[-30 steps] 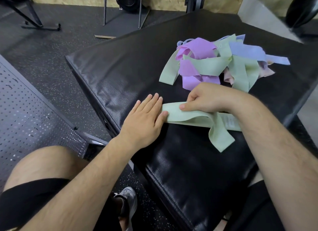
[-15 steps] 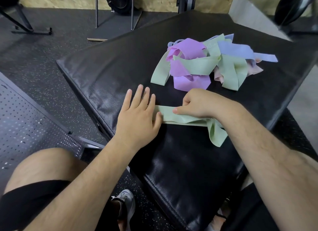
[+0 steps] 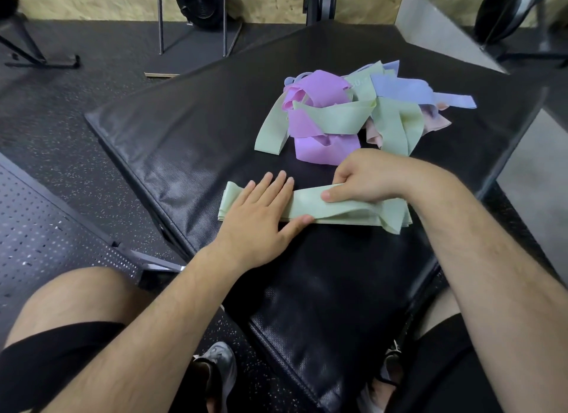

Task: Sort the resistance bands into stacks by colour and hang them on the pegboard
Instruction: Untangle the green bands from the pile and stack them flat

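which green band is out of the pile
The flat green band under the left hand, gripped by the right hand; the other greens lie tangled in the pile.

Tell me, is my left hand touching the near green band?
Touching. The head view shows the left hand lying open across the near green band, covering part of it.

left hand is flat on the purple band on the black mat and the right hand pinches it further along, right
Not quite: the head view shows that flat elastic band is pale green, not purple. The left hand lies flat on it on the black padded mat and the right hand pinches it further along. Purple bands lie only in the pile behind.
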The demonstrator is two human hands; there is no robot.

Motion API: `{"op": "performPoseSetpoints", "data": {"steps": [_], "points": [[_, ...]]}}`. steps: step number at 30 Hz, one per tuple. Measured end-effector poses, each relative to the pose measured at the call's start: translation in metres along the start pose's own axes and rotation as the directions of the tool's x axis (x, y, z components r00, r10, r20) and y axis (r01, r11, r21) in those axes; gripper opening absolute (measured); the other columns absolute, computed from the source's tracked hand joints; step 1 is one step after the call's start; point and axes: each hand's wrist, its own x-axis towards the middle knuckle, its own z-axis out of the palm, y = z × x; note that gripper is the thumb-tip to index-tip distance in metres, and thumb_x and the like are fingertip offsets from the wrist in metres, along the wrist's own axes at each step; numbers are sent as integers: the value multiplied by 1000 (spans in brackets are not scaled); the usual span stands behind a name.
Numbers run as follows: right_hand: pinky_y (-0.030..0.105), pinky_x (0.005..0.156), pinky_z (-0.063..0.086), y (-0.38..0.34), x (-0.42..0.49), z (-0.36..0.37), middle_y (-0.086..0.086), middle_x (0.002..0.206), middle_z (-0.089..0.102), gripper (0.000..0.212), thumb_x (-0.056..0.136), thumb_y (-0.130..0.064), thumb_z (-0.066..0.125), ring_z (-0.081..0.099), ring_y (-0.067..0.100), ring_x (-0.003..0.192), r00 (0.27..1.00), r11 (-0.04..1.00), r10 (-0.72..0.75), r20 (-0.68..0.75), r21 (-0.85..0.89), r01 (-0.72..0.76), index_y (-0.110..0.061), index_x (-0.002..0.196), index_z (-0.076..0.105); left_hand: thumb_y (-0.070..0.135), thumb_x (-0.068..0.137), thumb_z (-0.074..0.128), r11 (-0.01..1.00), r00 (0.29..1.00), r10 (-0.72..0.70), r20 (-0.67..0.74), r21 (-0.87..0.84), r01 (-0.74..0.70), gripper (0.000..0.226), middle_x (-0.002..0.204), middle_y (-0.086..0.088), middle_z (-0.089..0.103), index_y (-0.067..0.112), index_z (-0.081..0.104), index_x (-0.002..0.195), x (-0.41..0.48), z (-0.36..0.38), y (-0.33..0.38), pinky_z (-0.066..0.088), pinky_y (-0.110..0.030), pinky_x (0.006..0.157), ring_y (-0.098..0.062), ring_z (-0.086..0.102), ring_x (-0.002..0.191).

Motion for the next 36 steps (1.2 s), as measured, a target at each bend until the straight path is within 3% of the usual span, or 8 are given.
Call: {"op": "performPoseSetpoints", "data": {"steps": [6, 10, 14, 19, 22, 26, 33, 36], "points": [[30, 60, 39, 20, -6, 5, -8, 65, 59, 38, 83, -54, 75, 54, 13, 64, 996, 997, 71, -45, 20, -70, -21, 67, 66, 80, 82, 2, 1000, 1000, -2, 22, 12, 2, 97, 167, 8, 9, 23, 14, 160, 1, -2, 1, 0, -33, 125, -13, 4, 154], [30, 56, 35, 22, -5, 13, -3, 65, 55, 41, 81, -52, 77, 49, 15, 61, 994, 996, 87, -73, 25, -85, -17, 66, 63, 79, 84, 8, 999, 999, 31, -10, 32, -31, 96, 165, 7, 20, 20, 23, 158, 4, -6, 1, 8, -35, 125, -16, 12, 153], [30, 55, 34, 21, -6, 14, -3, 65, 55, 41, 81, -51, 78, 49, 15, 61, 993, 996, 83, -84, 28, -81, -16, 68, 62, 69, 91, 35, 976, 977, 184, -104, -100, -194, 81, 157, 6, 39, 17, 37, 153, 13, -7, 8, 17, -39, 124, -17, 27, 149], [31, 58, 37, 21, -7, 17, 0, 72, 60, 40, 81, -50, 78, 53, 17, 66, 991, 997, 71, -113, 17, -70, -10, 80, 70, 58, 89, 62, 918, 967, 248, -55, -305, -253, 74, 153, 5, 45, 17, 47, 148, 29, 0, 28, 28, -36, 120, -16, 35, 144], [30, 58, 39, 23, -11, 15, -2, 74, 64, 39, 82, -53, 76, 56, 14, 67, 992, 998, 57, -112, 2, -57, -15, 80, 72, 59, 89, 57, 912, 960, 268, -75, -301, -278, 69, 146, 2, 53, 16, 55, 142, 32, 8, 26, 36, -37, 113, -19, 45, 133], [30, 65, 47, 34, -17, 9, -8, 77, 69, 26, 82, -52, 77, 64, 13, 74, 994, 997, 66, -89, 47, -62, -26, 80, 74, 63, 90, 50, 915, 959, 278, -57, -288, -283, 69, 146, 5, 52, 19, 54, 143, 33, 10, 24, 33, -33, 114, -17, 42, 133], [35, 75, 55, 60, -34, -2, -8, 81, 72, 14, 84, -38, 79, 68, 15, 81, 981, 988, 137, -135, 93, -125, -25, 82, 76, 68, 90, 39, 917, 960, 277, -46, -286, -279, 72, 147, 10, 49, 23, 53, 144, 32, 9, 23, 29, -28, 115, -12, 38, 134], [30, 62, 49, 65, -37, 5, -9, 77, 69, 13, 82, -34, 81, 64, 11, 72, 972, 985, 153, -179, 108, -135, -24, 79, 74, 63, 92, 49, 913, 957, 282, -73, -285, -291, 65, 146, 9, 51, 22, 55, 142, 31, 8, 25, 29, -27, 114, -13, 40, 133]]}}
